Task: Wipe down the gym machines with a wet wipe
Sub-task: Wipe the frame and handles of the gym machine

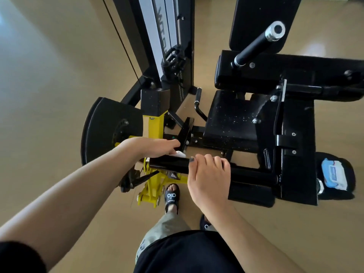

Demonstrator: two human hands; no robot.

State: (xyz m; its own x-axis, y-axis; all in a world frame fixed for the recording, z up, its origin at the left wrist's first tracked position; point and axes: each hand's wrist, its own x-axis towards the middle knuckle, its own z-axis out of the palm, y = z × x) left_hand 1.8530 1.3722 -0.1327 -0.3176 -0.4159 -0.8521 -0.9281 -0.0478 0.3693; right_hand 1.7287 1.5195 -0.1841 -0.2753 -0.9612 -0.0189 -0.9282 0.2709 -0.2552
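Observation:
A black and yellow gym machine (pixel 232 123) stands in front of me, with a black roller pad (pixel 169 164) across its near end. My left hand (pixel 151 146) holds a white wet wipe (pixel 180 154) against the far side of the roller pad; most of the wipe is hidden under the fingers. My right hand (pixel 208 180) grips the roller pad from the near side, with the fingers curled over its top.
A pack of wet wipes (pixel 333 174) lies on a round black pad at the right. The weight stack tower (pixel 167 46) rises behind, and a black handle bar (pixel 258 44) sticks up at the right. My sandalled foot (pixel 172 197) stands on the tan floor (pixel 49 95) beside the yellow frame (pixel 153 186).

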